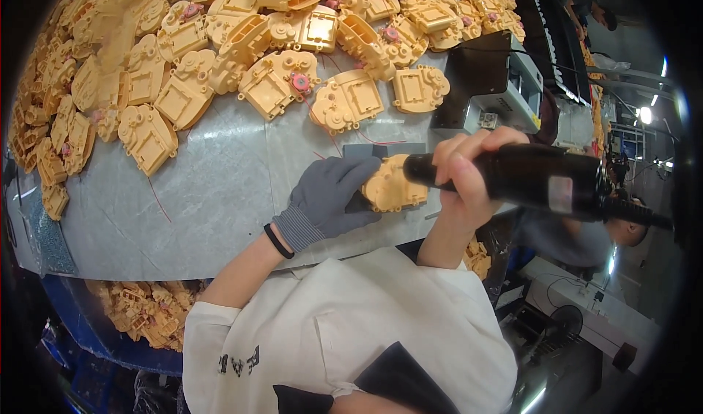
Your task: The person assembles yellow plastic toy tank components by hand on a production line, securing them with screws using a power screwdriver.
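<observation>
My left hand (326,194), in a grey knit glove, grips the left side of a yellow plastic gear housing (389,185). That housing sits on a dark grey block (359,152) near the table's front edge. Bare fingers of my right hand (469,166) wrap around a black electric screwdriver (538,181), held nearly level in this view. Its nose reaches over the right part of the housing. The bit's tip is hidden, so I cannot tell whether it touches.
Many similar yellow housings (183,91), some with red parts and thin red wires, are heaped across the grey table (220,231). A boxy instrument (505,84) stands at the right. More housings fill a blue bin (95,326) below the table. Another person (578,238) is at far right.
</observation>
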A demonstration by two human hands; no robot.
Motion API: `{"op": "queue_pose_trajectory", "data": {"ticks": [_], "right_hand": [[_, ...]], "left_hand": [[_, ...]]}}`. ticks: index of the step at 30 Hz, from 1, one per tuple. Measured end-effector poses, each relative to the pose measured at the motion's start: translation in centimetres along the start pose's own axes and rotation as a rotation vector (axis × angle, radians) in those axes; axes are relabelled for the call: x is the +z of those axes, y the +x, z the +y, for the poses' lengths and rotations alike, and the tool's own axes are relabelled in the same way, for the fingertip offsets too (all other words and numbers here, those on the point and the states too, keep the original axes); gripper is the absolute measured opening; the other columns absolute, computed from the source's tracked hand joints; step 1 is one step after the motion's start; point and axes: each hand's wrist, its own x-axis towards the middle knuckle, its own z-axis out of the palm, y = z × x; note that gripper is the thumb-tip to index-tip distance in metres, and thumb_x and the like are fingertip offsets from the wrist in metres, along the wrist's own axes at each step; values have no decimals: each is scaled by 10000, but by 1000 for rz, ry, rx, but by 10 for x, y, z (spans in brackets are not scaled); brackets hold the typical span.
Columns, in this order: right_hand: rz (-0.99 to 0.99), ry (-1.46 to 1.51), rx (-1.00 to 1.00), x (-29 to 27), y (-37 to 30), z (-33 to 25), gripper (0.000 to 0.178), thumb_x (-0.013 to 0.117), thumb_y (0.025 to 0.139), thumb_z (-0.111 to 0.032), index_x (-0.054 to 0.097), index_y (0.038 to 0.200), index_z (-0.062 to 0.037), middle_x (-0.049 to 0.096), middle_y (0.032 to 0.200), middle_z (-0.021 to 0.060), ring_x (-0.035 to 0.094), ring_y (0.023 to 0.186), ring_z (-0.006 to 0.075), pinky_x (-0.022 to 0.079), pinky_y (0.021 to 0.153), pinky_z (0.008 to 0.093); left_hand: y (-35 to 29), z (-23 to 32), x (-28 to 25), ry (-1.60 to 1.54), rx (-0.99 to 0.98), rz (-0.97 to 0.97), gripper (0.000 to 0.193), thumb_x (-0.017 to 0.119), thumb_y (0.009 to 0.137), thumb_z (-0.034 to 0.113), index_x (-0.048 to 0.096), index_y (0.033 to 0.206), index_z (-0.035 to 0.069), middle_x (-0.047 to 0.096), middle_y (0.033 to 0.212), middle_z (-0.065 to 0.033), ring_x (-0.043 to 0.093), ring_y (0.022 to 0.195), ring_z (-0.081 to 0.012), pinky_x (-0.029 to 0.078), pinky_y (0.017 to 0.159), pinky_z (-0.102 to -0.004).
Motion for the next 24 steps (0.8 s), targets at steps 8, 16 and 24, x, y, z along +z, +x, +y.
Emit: {"op": "queue_pose_trajectory", "data": {"ticks": [8, 16, 24], "right_hand": [[-16, -113, 95, 4, 6, 8, 383, 573, 625, 115, 391, 917, -54, 475, 587, 75, 456, 430, 157, 428, 481, 289], [-49, -41, 44, -6, -2, 13, 390, 573, 624, 111, 387, 925, -53, 458, 583, 62, 445, 434, 162, 420, 482, 289], [-326, 357, -222, -42, -10, -55, 440, 631, 732, 10, 369, 1071, -92, 530, 626, 49, 517, 463, 186, 459, 534, 316]], "left_hand": [[0, 13, 5, 0, -22, 377, 855, 750, 617, 433, 386, 1269, 18, 521, 1127, -125, 521, 992, -278, 353, 940, -470], [10, 35, 20, 18, -273, 164, 789, 716, 668, 404, 383, 1265, 9, 577, 1069, -99, 529, 977, -282, 295, 982, -512], [23, 43, 29, -38, -333, 155, 674, 674, 721, 331, 400, 1258, 28, 579, 1068, -114, 548, 939, -279, 347, 970, -435]]}}
